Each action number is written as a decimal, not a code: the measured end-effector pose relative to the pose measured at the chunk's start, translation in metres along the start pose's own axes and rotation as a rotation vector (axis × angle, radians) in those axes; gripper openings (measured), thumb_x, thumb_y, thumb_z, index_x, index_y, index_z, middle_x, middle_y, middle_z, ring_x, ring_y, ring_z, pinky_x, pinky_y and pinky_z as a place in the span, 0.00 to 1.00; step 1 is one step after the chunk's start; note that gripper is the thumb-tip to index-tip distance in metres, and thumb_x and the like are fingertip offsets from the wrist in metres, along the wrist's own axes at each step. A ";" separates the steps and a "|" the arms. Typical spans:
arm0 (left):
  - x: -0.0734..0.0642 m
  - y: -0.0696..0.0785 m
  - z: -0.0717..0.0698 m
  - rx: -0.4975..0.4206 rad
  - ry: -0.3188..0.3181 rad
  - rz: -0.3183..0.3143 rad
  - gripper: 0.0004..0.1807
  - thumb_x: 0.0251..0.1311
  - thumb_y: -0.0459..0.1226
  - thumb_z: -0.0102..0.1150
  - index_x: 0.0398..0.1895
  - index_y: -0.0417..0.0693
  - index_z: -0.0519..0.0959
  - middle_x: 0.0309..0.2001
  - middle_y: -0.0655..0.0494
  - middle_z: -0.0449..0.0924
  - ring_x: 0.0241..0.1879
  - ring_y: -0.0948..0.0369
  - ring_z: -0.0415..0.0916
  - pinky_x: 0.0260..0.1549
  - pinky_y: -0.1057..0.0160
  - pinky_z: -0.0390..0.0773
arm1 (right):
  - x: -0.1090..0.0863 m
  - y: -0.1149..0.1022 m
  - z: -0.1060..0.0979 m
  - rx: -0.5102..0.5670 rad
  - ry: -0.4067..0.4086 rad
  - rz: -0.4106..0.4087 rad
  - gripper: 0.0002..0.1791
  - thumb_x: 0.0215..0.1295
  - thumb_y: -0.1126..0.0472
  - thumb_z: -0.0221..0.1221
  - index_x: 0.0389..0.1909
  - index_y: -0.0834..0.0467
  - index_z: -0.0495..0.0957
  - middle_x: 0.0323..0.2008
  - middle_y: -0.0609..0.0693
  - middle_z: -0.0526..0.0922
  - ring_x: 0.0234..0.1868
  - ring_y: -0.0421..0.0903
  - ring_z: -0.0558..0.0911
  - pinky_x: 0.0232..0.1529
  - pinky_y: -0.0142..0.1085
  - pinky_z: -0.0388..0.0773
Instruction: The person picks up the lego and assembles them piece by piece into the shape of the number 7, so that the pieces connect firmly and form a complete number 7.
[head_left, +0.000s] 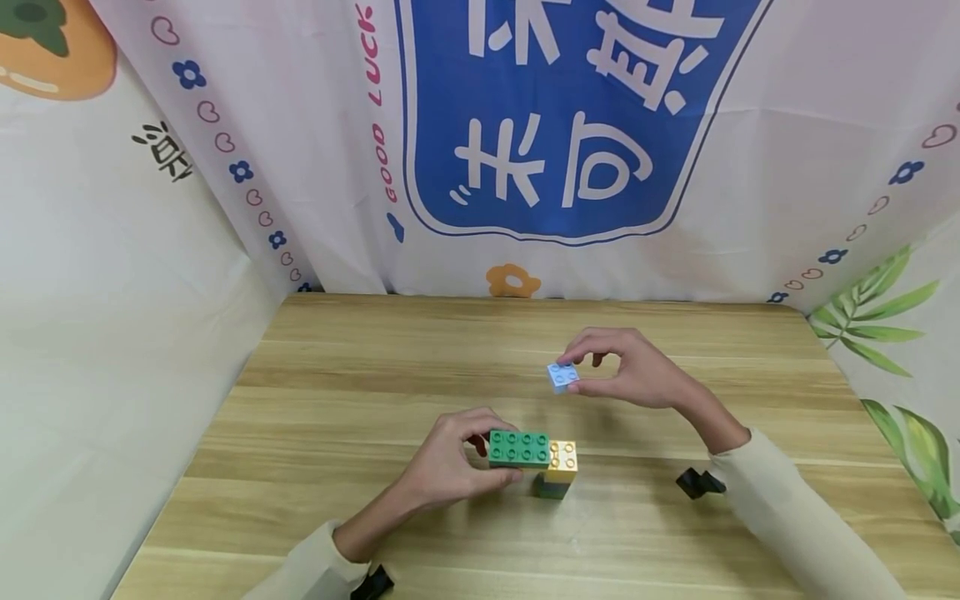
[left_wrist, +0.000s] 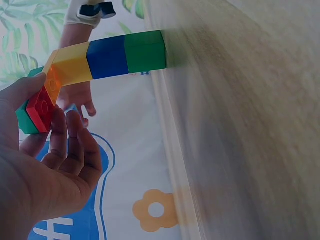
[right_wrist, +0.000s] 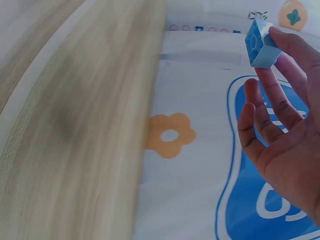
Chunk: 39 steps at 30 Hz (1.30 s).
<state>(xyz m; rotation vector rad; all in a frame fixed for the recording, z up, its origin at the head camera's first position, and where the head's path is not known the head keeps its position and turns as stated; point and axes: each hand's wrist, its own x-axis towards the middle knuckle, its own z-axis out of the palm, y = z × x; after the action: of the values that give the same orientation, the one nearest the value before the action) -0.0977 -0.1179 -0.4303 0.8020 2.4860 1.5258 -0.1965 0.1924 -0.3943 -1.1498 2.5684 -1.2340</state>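
A stack of toy building bricks stands on the wooden table, with a green brick point(left_wrist: 146, 51) at its base, then a blue brick point(left_wrist: 107, 57) and a yellow brick point(left_wrist: 73, 64). From its top a red brick point(left_wrist: 40, 108) and a long green brick point(head_left: 519, 447) stick out to the left, beside yellow studs. My left hand point(head_left: 459, 462) grips this overhanging end between thumb and fingers. Farther back and to the right, my right hand point(head_left: 637, 367) pinches a small light blue brick point(head_left: 562, 377) above the table. The light blue brick's hollow underside shows in the right wrist view.
The wooden table point(head_left: 360, 358) reaches back to a white printed cloth point(head_left: 337, 208) with a blue emblem. White cloth point(head_left: 112, 333) hangs at the left too, and leaf-printed cloth point(head_left: 900, 333) at the right. Black straps show at both wrists.
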 end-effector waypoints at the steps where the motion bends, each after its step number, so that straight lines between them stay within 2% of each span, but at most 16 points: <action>1: 0.000 0.000 0.000 -0.001 0.001 0.000 0.20 0.52 0.39 0.83 0.50 0.53 0.90 0.42 0.61 0.89 0.37 0.65 0.81 0.38 0.54 0.88 | -0.002 -0.002 -0.001 -0.002 0.006 -0.004 0.18 0.64 0.58 0.76 0.54 0.45 0.90 0.49 0.41 0.89 0.45 0.39 0.82 0.43 0.32 0.79; 7: 0.000 0.000 0.000 -0.003 0.002 -0.007 0.20 0.52 0.39 0.83 0.50 0.53 0.90 0.42 0.60 0.89 0.37 0.65 0.81 0.38 0.53 0.88 | -0.012 -0.015 -0.002 0.004 0.050 -0.025 0.19 0.62 0.60 0.77 0.54 0.45 0.90 0.48 0.41 0.89 0.46 0.39 0.83 0.44 0.32 0.80; 13: 0.000 0.000 0.000 0.003 0.004 -0.004 0.20 0.51 0.37 0.84 0.50 0.52 0.90 0.42 0.60 0.89 0.37 0.63 0.81 0.38 0.53 0.89 | -0.021 -0.029 0.000 0.037 0.070 -0.066 0.22 0.59 0.62 0.79 0.53 0.42 0.89 0.49 0.38 0.89 0.49 0.43 0.86 0.45 0.34 0.83; 19: 0.000 0.000 0.000 0.004 0.010 0.011 0.20 0.51 0.36 0.84 0.49 0.51 0.90 0.41 0.59 0.89 0.36 0.61 0.82 0.36 0.53 0.88 | -0.029 -0.040 0.005 0.041 0.079 -0.091 0.24 0.57 0.64 0.80 0.53 0.42 0.89 0.50 0.37 0.88 0.50 0.40 0.85 0.46 0.34 0.85; 39: -0.001 0.000 0.000 -0.008 0.009 0.009 0.20 0.52 0.39 0.84 0.49 0.53 0.90 0.41 0.60 0.89 0.36 0.62 0.81 0.37 0.55 0.88 | -0.050 -0.056 0.024 0.075 0.132 -0.081 0.25 0.54 0.66 0.81 0.51 0.42 0.89 0.48 0.37 0.88 0.50 0.39 0.85 0.49 0.35 0.86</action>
<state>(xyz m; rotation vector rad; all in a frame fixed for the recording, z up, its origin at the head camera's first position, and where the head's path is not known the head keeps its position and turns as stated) -0.0972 -0.1183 -0.4308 0.8079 2.4845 1.5453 -0.1187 0.1870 -0.3841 -1.2075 2.5650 -1.4579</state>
